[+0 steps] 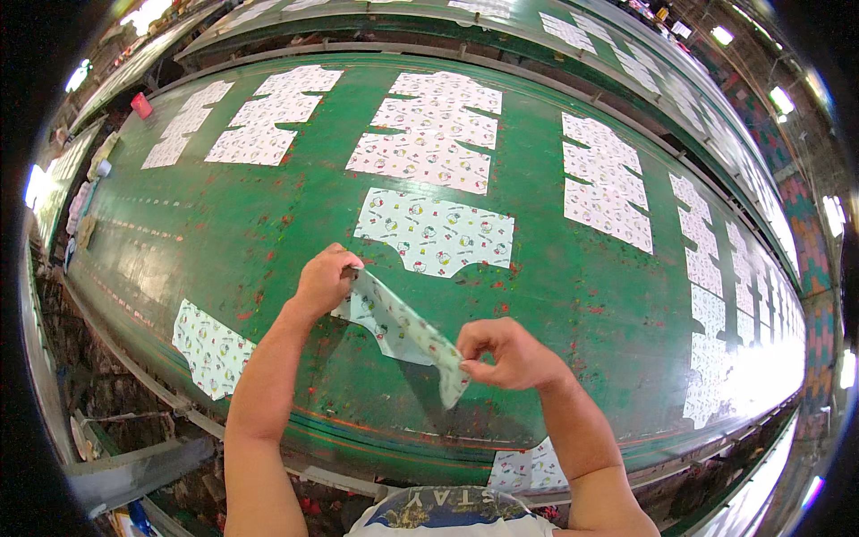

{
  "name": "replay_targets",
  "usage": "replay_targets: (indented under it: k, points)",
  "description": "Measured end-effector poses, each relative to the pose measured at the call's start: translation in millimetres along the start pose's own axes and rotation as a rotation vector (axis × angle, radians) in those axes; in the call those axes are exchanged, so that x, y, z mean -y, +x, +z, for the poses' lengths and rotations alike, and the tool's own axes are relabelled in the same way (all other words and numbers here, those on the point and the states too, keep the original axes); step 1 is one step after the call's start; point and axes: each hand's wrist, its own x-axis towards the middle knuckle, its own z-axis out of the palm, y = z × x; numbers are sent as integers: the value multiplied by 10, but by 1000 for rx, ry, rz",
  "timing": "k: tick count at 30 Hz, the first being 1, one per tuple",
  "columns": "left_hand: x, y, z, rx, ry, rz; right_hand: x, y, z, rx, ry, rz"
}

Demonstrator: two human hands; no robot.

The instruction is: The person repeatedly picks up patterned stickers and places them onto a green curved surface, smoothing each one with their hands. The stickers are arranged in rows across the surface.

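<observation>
Between my two hands hangs a printed white fabric piece (402, 325), lifted off the green tabletop (530, 288) with its shadow below. My left hand (327, 278) pinches its upper left corner, and my right hand (504, 354) pinches the corner at the lower right. Just beyond it, a matching cut piece (439, 231) with curved notches lies flat. Another printed piece (211, 349) rests by the near left edge, partly behind my left forearm. At the near edge, one more piece (527, 466) is partly covered by my right arm.
Larger groups of printed fabric pieces (433, 131) lie flat along the table's far side. More pieces (701, 322) run down the right side under strong glare. A pink container (141, 106) stands at the far left. Beyond the table runs another long table (402, 23).
</observation>
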Motion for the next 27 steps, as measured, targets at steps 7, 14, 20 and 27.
replay_targets:
  k: [7,14,20,27]
  points:
    - [89,257,18,-270,-285,19,-511,85,-689,-470,-166,171]
    - [128,733,158,-99,-505,-253,-1051,514,-1190,-735,-467,260]
    - [134,960,225,-201,-343,-174,-1188,654,-1309,-841,-581,144]
    - [254,1421,334,-237,-205,-178,-1189,1044,-1647,-792,-848,215]
